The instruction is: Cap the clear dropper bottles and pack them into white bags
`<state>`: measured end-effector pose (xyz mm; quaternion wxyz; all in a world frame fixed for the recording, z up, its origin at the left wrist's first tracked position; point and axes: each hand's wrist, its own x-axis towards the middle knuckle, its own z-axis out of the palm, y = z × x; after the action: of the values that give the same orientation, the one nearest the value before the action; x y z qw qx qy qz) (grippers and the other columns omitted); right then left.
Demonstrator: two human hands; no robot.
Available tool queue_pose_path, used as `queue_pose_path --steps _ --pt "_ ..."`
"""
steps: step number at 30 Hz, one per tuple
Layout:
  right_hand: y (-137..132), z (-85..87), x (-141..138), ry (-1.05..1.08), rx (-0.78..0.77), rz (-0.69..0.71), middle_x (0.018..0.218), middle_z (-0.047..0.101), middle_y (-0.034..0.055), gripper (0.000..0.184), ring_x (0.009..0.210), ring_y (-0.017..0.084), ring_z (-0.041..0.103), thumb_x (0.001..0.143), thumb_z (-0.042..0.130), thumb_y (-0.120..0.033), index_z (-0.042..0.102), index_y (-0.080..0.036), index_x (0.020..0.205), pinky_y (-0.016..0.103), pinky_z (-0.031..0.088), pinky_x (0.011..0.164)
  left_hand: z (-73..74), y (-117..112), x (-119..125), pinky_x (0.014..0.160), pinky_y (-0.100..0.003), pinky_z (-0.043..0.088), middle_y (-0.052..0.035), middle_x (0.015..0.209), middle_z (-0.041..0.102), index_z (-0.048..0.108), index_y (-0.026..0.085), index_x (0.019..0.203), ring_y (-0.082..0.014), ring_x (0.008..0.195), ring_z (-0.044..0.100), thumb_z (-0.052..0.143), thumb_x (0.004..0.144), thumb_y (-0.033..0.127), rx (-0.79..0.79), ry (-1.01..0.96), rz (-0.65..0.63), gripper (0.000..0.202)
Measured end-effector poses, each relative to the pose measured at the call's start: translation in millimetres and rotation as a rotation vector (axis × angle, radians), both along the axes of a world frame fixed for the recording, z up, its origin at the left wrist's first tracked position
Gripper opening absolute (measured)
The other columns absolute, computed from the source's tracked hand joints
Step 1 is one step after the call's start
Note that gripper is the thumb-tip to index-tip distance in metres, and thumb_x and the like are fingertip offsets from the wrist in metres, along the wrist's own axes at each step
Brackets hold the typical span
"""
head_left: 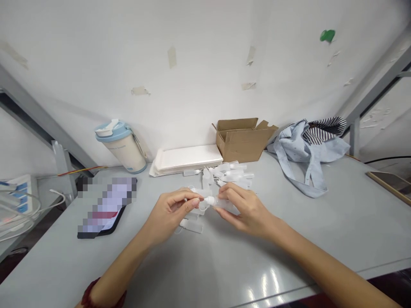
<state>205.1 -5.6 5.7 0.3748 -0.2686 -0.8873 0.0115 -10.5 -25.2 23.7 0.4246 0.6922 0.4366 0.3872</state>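
Note:
My right hand [242, 207] is wrapped round a small translucent squeeze bottle [221, 202], which lies sideways with its white nozzle pointing left. My left hand [176, 209] is closed in a pinch right at the nozzle's tip; whatever small part is between the fingertips is hidden. A thin clear loop hangs just under the nozzle. Behind and between my hands lies a loose pile of similar small bottles [239, 175], with white tops. One more bottle [192, 225] rests on the grey table [180, 269] below my left hand.
An open cardboard box [244, 145] and a flat white stack [189, 158] stand by the wall. A cup with a blue lid [123, 149] and a phone [109, 209] are to the left. A light blue cloth bag [298, 145] and another flat device [391, 184] lie right.

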Motion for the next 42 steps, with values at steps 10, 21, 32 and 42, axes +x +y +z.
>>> queue_pose_path --steps 10,21,32,42 --pt "1 -0.4 1 -0.069 0.113 -0.054 0.086 0.058 0.0095 0.007 0.066 0.015 0.051 0.086 0.046 -0.012 0.050 -0.016 0.081 0.024 0.041 0.051 1.4 -2 0 0.067 -0.028 0.042 -0.0043 0.078 0.065 0.071 0.019 0.088 -0.0167 0.074 0.055 0.051 0.089 0.026 0.165 0.218 0.002 0.021" --pt "-1 -1.8 -2 -0.062 0.161 -0.037 0.079 0.055 0.0074 0.016 0.060 0.012 0.044 0.088 0.040 -0.007 0.051 -0.016 0.081 0.021 0.037 0.048 -3.3 -6 4 0.063 -0.027 0.039 -0.0017 0.068 0.059 0.066 0.018 0.081 -0.0151 0.067 0.049 0.048 0.090 0.019 0.288 0.283 -0.044 0.020" --pt "-2 -6.5 -3 -0.060 0.131 0.002 0.079 0.056 0.0087 0.014 0.064 0.014 0.050 0.091 0.042 -0.013 0.056 -0.013 0.093 0.023 0.041 0.048 -7.4 -6 8 0.059 -0.026 0.038 -0.0026 0.067 0.059 0.064 0.017 0.080 -0.0167 0.069 0.049 0.045 0.088 0.015 0.373 0.357 -0.013 0.021" --pt "-2 0.4 -5 0.215 -0.106 0.120 0.087 0.058 0.0074 0.019 0.075 0.016 0.057 0.089 0.048 -0.012 0.058 -0.017 0.104 0.028 0.051 0.063 -12.7 -2 9 0.058 -0.025 0.041 -0.0024 0.071 0.064 0.068 0.019 0.086 -0.0150 0.065 0.051 0.052 0.087 0.020 0.345 0.326 0.032 0.016"
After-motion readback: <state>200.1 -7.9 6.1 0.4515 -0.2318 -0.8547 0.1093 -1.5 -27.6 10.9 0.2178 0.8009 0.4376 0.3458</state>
